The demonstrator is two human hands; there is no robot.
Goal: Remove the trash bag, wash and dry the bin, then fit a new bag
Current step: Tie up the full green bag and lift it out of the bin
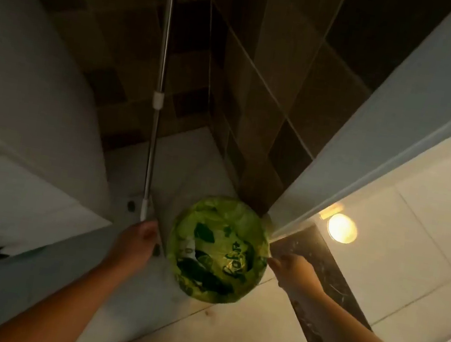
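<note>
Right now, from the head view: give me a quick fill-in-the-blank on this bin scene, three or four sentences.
1. The bag lining the bin is ____ in colour.
2. The bin stands on the ____.
3. The metal pole stands on the bin's ____ side.
4. The right hand reaches the bin's ____.

Missing words: green; floor; left; rim

Mop pole (154,119) leans in the dark tiled corner, white door (375,140) ajar, lamp glare (342,228) on pale floor tiles.

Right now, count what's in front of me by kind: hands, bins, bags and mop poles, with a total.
Hands: 2, left hand and right hand
Bins: 1, bin
Bags: 1, green bag lining it
Mop poles: 1, pole
Total: 5
</note>
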